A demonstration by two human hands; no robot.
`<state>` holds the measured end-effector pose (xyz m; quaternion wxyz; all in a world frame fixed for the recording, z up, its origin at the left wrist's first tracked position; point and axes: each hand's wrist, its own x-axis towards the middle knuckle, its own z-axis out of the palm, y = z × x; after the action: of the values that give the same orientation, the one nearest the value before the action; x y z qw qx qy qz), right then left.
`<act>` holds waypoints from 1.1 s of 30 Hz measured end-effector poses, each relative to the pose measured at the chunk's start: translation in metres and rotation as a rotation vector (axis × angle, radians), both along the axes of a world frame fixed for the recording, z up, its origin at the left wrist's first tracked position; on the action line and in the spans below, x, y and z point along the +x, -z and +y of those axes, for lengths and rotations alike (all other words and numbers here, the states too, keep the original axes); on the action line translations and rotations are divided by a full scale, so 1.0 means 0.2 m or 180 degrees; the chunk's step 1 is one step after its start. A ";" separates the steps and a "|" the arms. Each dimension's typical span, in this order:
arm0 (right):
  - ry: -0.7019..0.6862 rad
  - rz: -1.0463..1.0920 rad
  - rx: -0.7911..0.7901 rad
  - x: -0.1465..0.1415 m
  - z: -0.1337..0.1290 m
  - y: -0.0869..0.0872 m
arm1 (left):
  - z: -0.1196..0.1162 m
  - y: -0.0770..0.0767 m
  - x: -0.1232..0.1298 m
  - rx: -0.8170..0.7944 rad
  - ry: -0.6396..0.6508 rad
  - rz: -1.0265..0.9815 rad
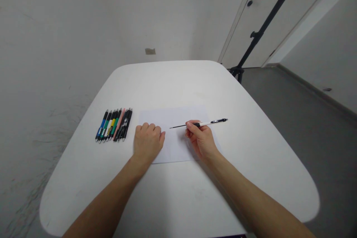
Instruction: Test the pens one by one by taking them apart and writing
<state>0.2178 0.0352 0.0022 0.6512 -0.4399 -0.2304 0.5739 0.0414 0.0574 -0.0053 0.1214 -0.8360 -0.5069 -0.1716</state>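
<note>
"Wall [69, 18] fills the far side, pale and scuffed at the lower left. What stands before it?"

"A white table [178, 81] with rounded corners."

"And on that?"

"A sheet of white paper [173, 153], lying flat in front of the person, between the two forearms."

"Anything beside it?"

"A row of pens [115, 124] just off its left edge, side by side and slightly slanted: blue, green, white, yellow, pink and black among them."

"The hands?"

"The left hand [147, 139] rests on the paper's left part, fingers folded under in a loose fist; whether anything is beneath them is hidden. The right hand [205, 139] is over the paper's right part, thumb and fingers pinching a white-and-black pen [205, 123]."

"How does that one lie?"

"Nearly level, its clip end out to the right. At the other end a thin dark rod [177, 126] reaches leftward past the fingertips, above the sheet."
</note>
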 end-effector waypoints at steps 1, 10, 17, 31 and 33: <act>-0.0007 -0.0016 0.0006 0.00 0.00 0.00 | 0.00 0.00 0.00 -0.0025 0.0011 -0.0071; -0.0010 -0.0060 -0.0025 0.00 0.00 0.01 | 0.00 -0.04 -0.05 0.0288 0.0003 -0.0150; -0.0020 -0.0050 -0.0007 -0.01 -0.01 0.00 | 0.00 -0.08 -0.10 0.0300 0.0161 -0.0860; -0.0055 -0.0004 0.0013 -0.01 -0.01 0.00 | 0.09 0.00 -0.20 -0.0457 0.0280 -0.0617; -0.0050 0.0009 0.0013 -0.01 -0.01 0.00 | 0.10 0.00 -0.21 -0.0534 0.0298 -0.0619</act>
<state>0.2154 0.0332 0.0018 0.6479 -0.4359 -0.2340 0.5791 -0.0014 0.0772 -0.0058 -0.0068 -0.8454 -0.4892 -0.2144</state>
